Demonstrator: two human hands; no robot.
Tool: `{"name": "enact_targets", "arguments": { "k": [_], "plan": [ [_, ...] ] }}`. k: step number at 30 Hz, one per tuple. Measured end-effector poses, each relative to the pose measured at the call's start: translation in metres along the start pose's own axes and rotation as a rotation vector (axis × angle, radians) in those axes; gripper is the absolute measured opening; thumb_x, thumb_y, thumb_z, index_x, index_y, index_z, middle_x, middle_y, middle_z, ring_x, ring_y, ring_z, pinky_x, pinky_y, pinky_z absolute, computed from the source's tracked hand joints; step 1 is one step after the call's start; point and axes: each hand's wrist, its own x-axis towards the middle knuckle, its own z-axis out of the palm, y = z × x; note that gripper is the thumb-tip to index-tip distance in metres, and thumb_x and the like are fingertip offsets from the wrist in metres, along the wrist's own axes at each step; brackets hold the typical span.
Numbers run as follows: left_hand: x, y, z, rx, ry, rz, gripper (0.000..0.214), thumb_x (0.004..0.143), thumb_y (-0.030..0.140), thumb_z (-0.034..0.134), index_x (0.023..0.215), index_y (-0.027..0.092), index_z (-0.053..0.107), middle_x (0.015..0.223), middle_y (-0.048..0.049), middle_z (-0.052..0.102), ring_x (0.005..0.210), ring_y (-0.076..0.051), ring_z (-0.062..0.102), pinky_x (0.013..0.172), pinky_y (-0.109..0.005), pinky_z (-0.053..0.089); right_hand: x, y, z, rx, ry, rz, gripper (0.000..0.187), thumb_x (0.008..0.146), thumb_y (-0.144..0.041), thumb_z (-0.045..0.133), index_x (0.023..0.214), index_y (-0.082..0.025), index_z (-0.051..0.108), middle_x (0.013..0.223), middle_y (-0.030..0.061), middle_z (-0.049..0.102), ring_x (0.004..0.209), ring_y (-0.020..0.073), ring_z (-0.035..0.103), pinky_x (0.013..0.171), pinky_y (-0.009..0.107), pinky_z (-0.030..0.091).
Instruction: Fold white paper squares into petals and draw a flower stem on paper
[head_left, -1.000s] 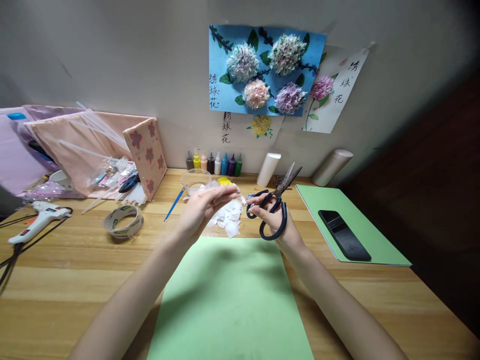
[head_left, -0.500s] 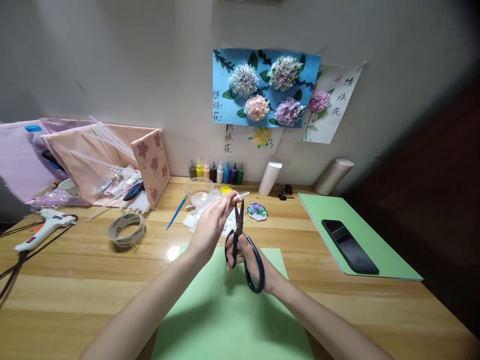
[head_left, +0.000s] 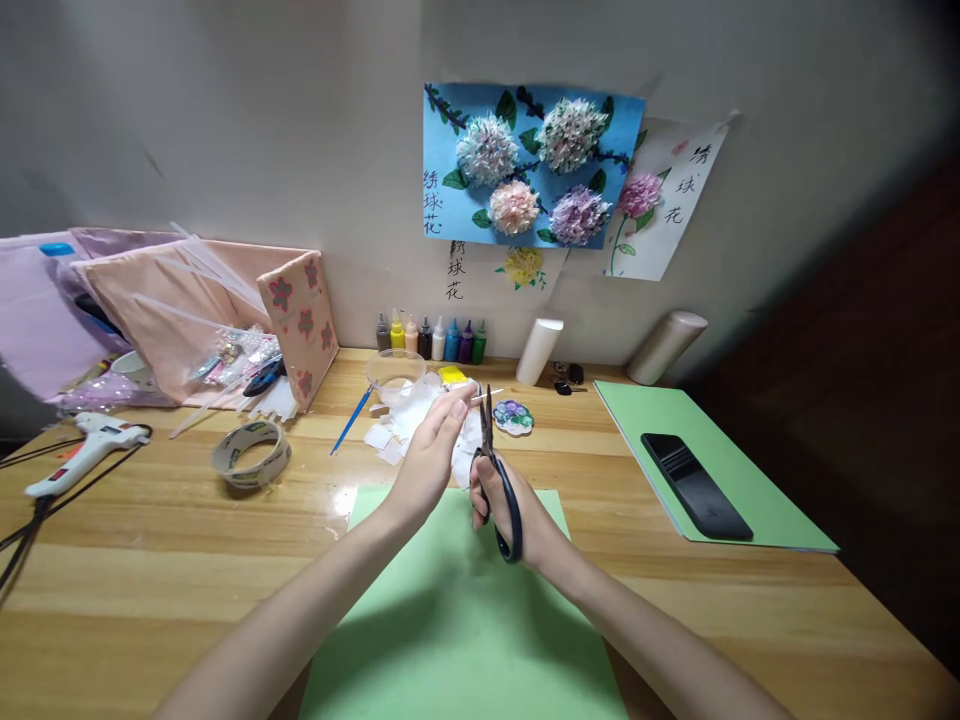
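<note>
My right hand [head_left: 510, 505] grips black-handled scissors [head_left: 493, 462], blades pointing up and away, nearly closed. My left hand [head_left: 431, 455] is raised beside the blades, fingers pinched on a small white paper piece [head_left: 463, 440] that meets the blades. Both hands hover above the far edge of a green paper sheet [head_left: 457, 620] lying on the wooden table [head_left: 165, 560]. Behind the hands lies a pile of white paper scraps [head_left: 394, 425].
A tape roll [head_left: 250, 453] and a glue gun [head_left: 79, 455] lie at the left, with a pink box [head_left: 296, 320] and bags behind. Paint bottles [head_left: 431, 338], a clear bowl [head_left: 395, 368], a blue brush [head_left: 350, 419] and a palette [head_left: 514, 417] stand at the back. A phone [head_left: 695, 485] rests on green paper [head_left: 757, 500] at right.
My right hand swung the scissors from pointing up-right to pointing straight up beside my left hand. Both hands came nearer to me, over the green sheet, and the blades closed.
</note>
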Motion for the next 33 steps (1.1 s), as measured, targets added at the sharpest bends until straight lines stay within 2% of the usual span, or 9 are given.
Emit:
{"name": "enact_targets", "arguments": {
  "k": [8,14,21,27,33],
  "plan": [
    [-0.002,0.0,0.0,0.12,0.0,0.046,0.039,0.091,0.042,0.045,0.122,0.023,0.057,0.136,-0.0051,0.048,0.13,-0.021,0.04,0.111,-0.036,0.028,0.0,0.0,-0.001,-0.042,-0.018,0.019,0.051,0.085,-0.068,0.027,0.08,-0.02,0.043,0.057,-0.0062,0.039,0.045,0.0098,0.046,0.047,0.023,0.042],
    [-0.003,0.001,0.002,0.205,0.003,0.093,0.038,0.092,0.041,0.044,0.124,0.024,0.055,0.137,-0.0042,0.046,0.129,-0.02,0.041,0.111,-0.034,0.028,0.0,0.0,-0.002,-0.052,-0.014,0.017,0.05,0.085,-0.067,0.028,0.081,-0.02,0.042,0.06,-0.0056,0.039,0.046,0.0096,0.047,0.046,0.023,0.044],
    [-0.005,0.005,0.002,0.27,0.039,0.145,0.036,0.093,0.038,0.043,0.123,0.024,0.055,0.135,-0.0044,0.047,0.128,-0.017,0.04,0.111,-0.032,0.025,-0.001,-0.005,-0.003,-0.061,0.018,0.053,0.041,0.084,-0.062,0.041,0.086,-0.021,0.042,0.067,-0.0036,0.048,0.046,0.0093,0.045,0.044,0.023,0.043],
    [-0.005,0.009,0.002,0.257,0.057,0.163,0.036,0.093,0.037,0.043,0.123,0.023,0.055,0.131,-0.0054,0.05,0.127,-0.017,0.041,0.11,-0.031,0.028,0.003,-0.017,-0.009,-0.33,0.095,0.045,0.033,0.085,-0.055,0.046,0.088,-0.022,0.044,0.073,-0.0004,0.058,0.058,0.0154,0.053,0.054,0.024,0.039],
    [-0.008,0.007,0.007,0.231,0.11,0.15,0.036,0.092,0.038,0.045,0.122,0.023,0.056,0.13,-0.0055,0.051,0.128,-0.018,0.04,0.109,-0.031,0.03,0.009,-0.022,-0.014,-0.673,0.207,0.122,0.035,0.085,-0.055,0.042,0.093,-0.021,0.044,0.075,0.0048,0.063,0.067,0.0246,0.059,0.056,0.026,0.032]
  ]
}}
